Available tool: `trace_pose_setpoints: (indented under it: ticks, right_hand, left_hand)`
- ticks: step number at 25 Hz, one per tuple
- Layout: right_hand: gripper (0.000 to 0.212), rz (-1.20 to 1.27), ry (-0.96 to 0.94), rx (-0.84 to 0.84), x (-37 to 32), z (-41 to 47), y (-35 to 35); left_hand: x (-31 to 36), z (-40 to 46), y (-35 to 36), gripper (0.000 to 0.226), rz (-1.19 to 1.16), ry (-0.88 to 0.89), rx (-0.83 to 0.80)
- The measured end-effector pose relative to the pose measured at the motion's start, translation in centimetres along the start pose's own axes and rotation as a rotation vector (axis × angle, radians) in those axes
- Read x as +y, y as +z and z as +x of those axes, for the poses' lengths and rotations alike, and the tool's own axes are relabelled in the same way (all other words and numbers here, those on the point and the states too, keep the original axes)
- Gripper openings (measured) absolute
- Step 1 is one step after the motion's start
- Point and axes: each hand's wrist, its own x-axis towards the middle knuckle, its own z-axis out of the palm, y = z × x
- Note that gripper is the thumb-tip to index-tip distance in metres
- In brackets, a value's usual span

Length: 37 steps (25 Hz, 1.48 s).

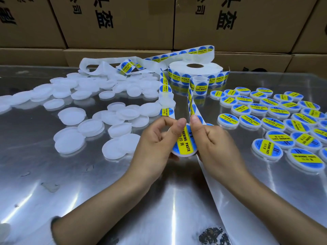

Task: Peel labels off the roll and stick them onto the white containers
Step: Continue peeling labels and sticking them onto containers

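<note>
I saw bare table (53, 174) along the near edge. Loose white containers (71, 115) crowded the far left, labelled containers (276, 124) the right edge, and the label roll (195, 70) blocked the far middle.

So the desk (74, 188) is shiny metal, super reflective, with some scuffs and little bits of residue stuck on it on the left. There's a dark speckled patch (214, 236) near the front edge. Behind it all is a wall of brown cardboard boxes (116, 23) with big black Chinese characters printed on them.
</note>
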Motion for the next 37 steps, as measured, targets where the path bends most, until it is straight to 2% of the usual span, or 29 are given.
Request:
trace_pose_setpoints:
  ticks: [3,7,10,14,16,17,18,20,21,23,24,26,28,30,31,33,35,37]
  right_hand:
    - [0.061,0.078,0.082,-0.004,0.4,0.5,-0.1]
    - [0.064,0.162,0.131,-0.026,0.6,1.0,-0.6]
    - [0.064,0.170,0.098,-0.004,0.6,1.4,-1.4]
    - [0.048,0.170,-0.020,0.006,0.6,1.4,-1.4]
    - [0.042,0.228,0.009,0.058,0.9,1.7,-1.8]
    - [0.041,0.244,0.047,0.113,1.2,2.1,-2.3]
    - [0.042,0.202,0.081,0.179,1.5,2.6,-3.1]
    - [0.046,-0.106,0.149,0.237,3.0,3.2,-5.0]
    - [0.045,-0.319,0.206,0.185,4.0,3.4,-5.9]
    - [0.046,-0.662,0.333,-0.004,5.4,3.5,-6.8]
    - [0.048,-0.731,0.388,-0.070,5.8,3.4,-6.7]
    - [0.049,-0.737,0.475,-0.074,6.0,3.2,-6.4]
    - [0.048,-0.691,0.470,0.038,5.8,3.2,-6.3]
    - [0.043,-0.685,0.363,0.131,5.2,3.1,-6.4]
    - [0.039,-0.668,0.294,0.124,4.9,3.1,-6.4]
    - [0.032,-0.617,0.204,-0.019,3.9,2.9,-5.8]
    - [0.027,-0.636,0.202,-0.154,3.6,2.8,-5.3]
    - [0.032,-0.751,0.274,-0.121,4.0,2.6,-5.6]
  left_hand:
    - [-0.2,-0.1,0.0,0.031,-0.028,0.014,-0.070]
    - [-0.5,-0.2,-0.1,0.039,-0.062,0.008,-0.192]
    - [-0.4,0.1,-0.5,0.040,-0.096,0.005,-0.274]
    - [-0.7,0.9,-1.0,0.029,-0.131,-0.079,-0.238]
    - [-0.7,1.0,-1.1,0.027,-0.091,-0.075,-0.203]
    - [-0.8,1.0,-1.3,0.026,0.032,-0.024,-0.182]
    - [-0.9,1.0,-1.6,0.027,0.249,0.057,-0.152]
    - [-1.7,1.1,-2.4,0.042,0.839,0.167,-0.112]
    - [-1.9,1.2,-2.6,0.054,1.052,0.140,-0.095]
    - [-2.2,1.2,-3.0,0.070,1.236,-0.017,-0.052]
    - [-2.3,1.2,-3.1,0.075,1.271,-0.077,-0.038]
    - [-2.5,1.3,-3.4,0.080,1.348,-0.136,-0.059]
    - [-2.6,1.4,-3.6,0.077,1.357,-0.090,-0.096]
    - [-2.5,1.3,-3.5,0.067,1.258,0.029,-0.170]
    - [-2.4,1.2,-3.3,0.062,1.208,0.088,-0.218]
    - [-2.3,1.0,-3.0,0.056,1.146,0.159,-0.314]
    - [-2.4,0.9,-2.8,0.054,1.117,0.186,-0.373]
    - [-2.4,0.9,-2.7,0.053,1.098,0.204,-0.387]
